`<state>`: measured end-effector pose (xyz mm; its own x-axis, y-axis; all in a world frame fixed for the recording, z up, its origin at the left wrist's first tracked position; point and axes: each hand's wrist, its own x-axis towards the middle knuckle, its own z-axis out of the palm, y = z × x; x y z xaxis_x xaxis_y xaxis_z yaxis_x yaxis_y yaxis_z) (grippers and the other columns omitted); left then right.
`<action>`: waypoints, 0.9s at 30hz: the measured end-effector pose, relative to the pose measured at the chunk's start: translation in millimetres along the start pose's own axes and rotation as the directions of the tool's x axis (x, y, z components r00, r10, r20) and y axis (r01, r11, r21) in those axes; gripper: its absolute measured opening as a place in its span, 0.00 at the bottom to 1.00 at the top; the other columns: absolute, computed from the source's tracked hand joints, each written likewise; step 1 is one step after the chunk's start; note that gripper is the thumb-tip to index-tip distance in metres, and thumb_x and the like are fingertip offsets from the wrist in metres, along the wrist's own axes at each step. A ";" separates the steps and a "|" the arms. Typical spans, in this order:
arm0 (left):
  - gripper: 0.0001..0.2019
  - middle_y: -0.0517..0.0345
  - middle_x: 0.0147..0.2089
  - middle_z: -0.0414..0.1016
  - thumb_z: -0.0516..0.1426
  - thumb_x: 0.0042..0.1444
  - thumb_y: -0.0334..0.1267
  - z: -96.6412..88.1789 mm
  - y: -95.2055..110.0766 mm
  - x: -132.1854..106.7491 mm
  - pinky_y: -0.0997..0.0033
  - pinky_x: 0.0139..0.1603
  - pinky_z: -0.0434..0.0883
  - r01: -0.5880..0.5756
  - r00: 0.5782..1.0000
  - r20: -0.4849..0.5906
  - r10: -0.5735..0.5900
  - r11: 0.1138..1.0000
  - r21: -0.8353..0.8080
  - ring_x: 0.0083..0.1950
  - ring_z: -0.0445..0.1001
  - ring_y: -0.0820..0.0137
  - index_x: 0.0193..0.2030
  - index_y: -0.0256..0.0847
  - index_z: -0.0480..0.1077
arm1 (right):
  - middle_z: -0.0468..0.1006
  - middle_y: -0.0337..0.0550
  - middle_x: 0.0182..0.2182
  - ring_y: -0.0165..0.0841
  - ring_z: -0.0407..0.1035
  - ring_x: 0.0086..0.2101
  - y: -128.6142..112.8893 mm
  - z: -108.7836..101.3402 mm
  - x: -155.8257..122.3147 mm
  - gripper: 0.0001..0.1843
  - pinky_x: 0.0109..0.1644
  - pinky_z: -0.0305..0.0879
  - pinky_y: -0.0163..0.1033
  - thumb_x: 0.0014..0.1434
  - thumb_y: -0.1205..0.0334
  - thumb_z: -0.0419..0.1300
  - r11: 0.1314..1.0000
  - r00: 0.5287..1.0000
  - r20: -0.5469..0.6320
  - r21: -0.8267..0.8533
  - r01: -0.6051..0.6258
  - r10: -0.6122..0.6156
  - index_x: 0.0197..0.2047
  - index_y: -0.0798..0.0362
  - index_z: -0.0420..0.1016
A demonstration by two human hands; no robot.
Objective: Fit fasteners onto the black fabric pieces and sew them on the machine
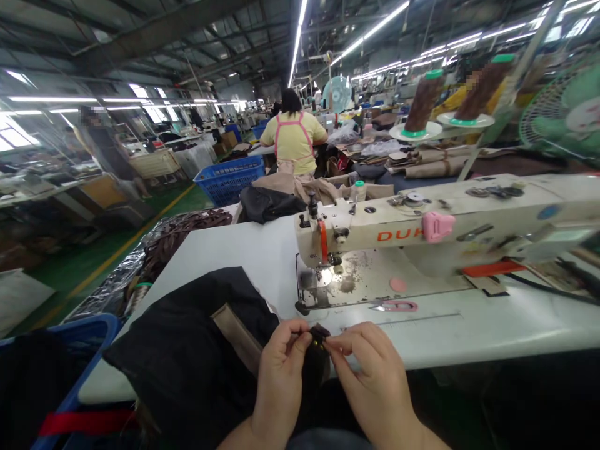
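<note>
My left hand (281,381) and my right hand (372,372) are close together at the front edge of the white table. Both pinch a small dark fabric piece (319,331) with tiny brass-coloured bits on it; its exact kind is too small to make out. Left of my hands lies a bunched black cloth (187,340), with a tan strip (239,335) across it near my left wrist. Beyond my fingers stands a sewing machine (360,231). A pair of pink-handled thread snips (398,306) rests on the table to the right of its needle area.
A blue crate (105,328) with dark cloth sits at lower left. Brown and black pieces (272,203) lie behind the machine. Thread cones (423,103) and a green fan (562,106) stand at the right. A person in yellow (295,140) sits ahead, facing away.
</note>
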<state>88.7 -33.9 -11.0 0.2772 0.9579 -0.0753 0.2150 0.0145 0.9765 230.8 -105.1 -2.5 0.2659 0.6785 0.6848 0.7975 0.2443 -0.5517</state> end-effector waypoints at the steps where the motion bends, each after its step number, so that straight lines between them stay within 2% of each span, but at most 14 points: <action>1: 0.11 0.57 0.39 0.80 0.58 0.61 0.47 0.1 -0.3 -0.1 0.69 0.41 0.72 0.005 1.000 0.001 -0.005 1.000 -0.003 0.40 0.76 0.64 0.43 0.42 0.75 | 0.74 0.40 0.29 0.34 0.69 0.31 -0.2 0.2 0.0 0.07 0.36 0.64 0.40 0.66 0.70 0.61 1.000 1.000 -0.003 0.000 0.003 -0.003 0.36 0.51 0.75; 4: 0.12 0.57 0.40 0.80 0.58 0.61 0.48 -0.3 -1.5 0.1 0.68 0.40 0.72 0.021 1.000 0.010 -0.021 1.000 0.004 0.40 0.77 0.63 0.43 0.42 0.74 | 0.74 0.40 0.28 0.34 0.68 0.31 -1.0 0.0 -0.3 0.07 0.36 0.63 0.40 0.66 0.71 0.61 0.999 1.000 -0.009 -0.024 0.021 -0.022 0.35 0.52 0.75; 9: 0.14 0.56 0.40 0.81 0.59 0.61 0.49 -1.7 -3.2 1.2 0.68 0.41 0.72 0.023 1.000 0.011 -0.023 0.999 0.026 0.40 0.77 0.63 0.44 0.42 0.75 | 0.74 0.40 0.27 0.33 0.66 0.29 -0.6 -0.2 -2.6 0.06 0.35 0.61 0.40 0.66 0.72 0.61 0.988 0.992 -0.037 -0.096 0.119 -0.123 0.37 0.53 0.77; 17: 0.15 0.55 0.41 0.81 0.60 0.61 0.50 -2.1 -2.7 -0.4 0.67 0.44 0.73 0.026 1.000 -0.016 -0.026 1.000 0.011 0.41 0.77 0.62 0.45 0.41 0.76 | 0.73 0.40 0.27 0.33 0.67 0.31 5.1 2.1 -4.6 0.07 0.36 0.61 0.40 0.66 0.69 0.64 0.998 0.998 -0.054 -0.057 0.029 -0.032 0.34 0.52 0.75; 23: 0.15 0.55 0.42 0.81 0.60 0.61 0.50 -3.3 -7.7 0.7 0.67 0.44 0.73 0.017 0.999 -0.029 -0.016 0.999 0.033 0.43 0.77 0.62 0.46 0.41 0.76 | 0.72 0.40 0.27 0.33 0.66 0.30 3.8 1.6 -4.9 0.10 0.36 0.61 0.40 0.66 0.67 0.64 0.998 0.997 -0.078 -0.067 0.017 -0.022 0.32 0.51 0.72; 27: 0.16 0.55 0.42 0.81 0.61 0.60 0.51 -3.5 -8.5 1.3 0.67 0.43 0.74 0.016 0.999 -0.030 -0.015 0.999 0.028 0.43 0.78 0.61 0.46 0.41 0.76 | 0.76 0.41 0.30 0.33 0.67 0.31 2.8 -0.1 -2.8 0.05 0.38 0.61 0.41 0.66 0.69 0.64 0.993 0.995 -0.067 -0.097 0.064 -0.071 0.37 0.52 0.74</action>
<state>84.0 -31.8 -18.7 0.2459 0.9656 -0.0841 0.2454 0.0219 0.9692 232.3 -106.4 -5.9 0.2447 0.6113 0.7526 0.8615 0.2191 -0.4581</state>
